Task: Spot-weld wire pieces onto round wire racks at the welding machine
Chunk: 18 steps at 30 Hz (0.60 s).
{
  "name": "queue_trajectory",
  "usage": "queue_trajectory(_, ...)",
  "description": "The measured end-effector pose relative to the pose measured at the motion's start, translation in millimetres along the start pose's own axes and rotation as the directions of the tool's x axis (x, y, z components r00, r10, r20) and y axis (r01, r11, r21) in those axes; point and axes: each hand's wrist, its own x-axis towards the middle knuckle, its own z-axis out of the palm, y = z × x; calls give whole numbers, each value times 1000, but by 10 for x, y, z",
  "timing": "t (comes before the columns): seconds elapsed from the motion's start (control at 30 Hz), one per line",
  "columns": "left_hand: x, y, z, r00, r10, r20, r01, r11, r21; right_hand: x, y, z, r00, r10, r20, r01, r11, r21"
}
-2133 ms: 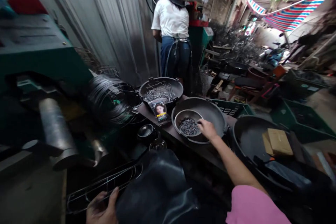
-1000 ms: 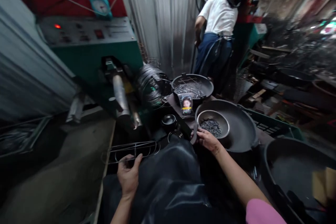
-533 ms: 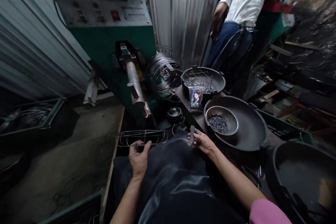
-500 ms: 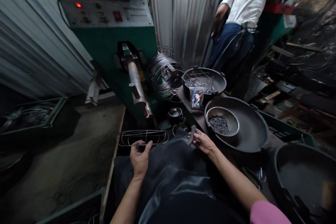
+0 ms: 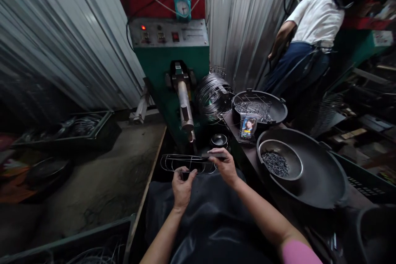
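My left hand (image 5: 182, 189) pinches the lower edge of an oblong wire frame (image 5: 191, 163), made of thin metal rods with rounded ends. The frame is above my lap, which a dark apron (image 5: 201, 206) covers. Between the fingers of my right hand (image 5: 228, 170) is a flat grey strip (image 5: 218, 155). It lies level at the frame's right part; whether they touch I cannot tell. Just beyond both hands, the thick metal arm (image 5: 185, 105) of a green machine (image 5: 173, 55) points down toward the frame.
At right, a large dark pan (image 5: 321, 173) holds a metal bowl (image 5: 295, 157) of small metal pieces. Behind it are another pan (image 5: 276, 109) with wire parts, a phone (image 5: 248, 127) and a wire coil (image 5: 213, 90). A co-worker (image 5: 318, 20) stands farther back. Bins of wire flank the left floor.
My right hand has brought the strip left from beside the pan to the wire frame, turning it from upright to level. The left hand keeps its hold. The view has swung left.
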Motion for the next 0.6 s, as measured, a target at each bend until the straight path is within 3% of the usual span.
queue_trajectory(0.13, 6, 3, -1, 999, -22, -29, 20, 998, -62, -84, 41, -145, 996, -89, 21, 92, 986, -141)
queue_trajectory(0.3, 5, 62, -10, 991, -131, -7, 125, 961, -247, 69, -14, -523, 986, -36, -161, -16, 951, -309)
queue_trajectory(0.6, -15, 87, 1, 985, -166, 55, 175, 948, -265, 92, -175, -625, 994, 105, 36, -87, 938, -336)
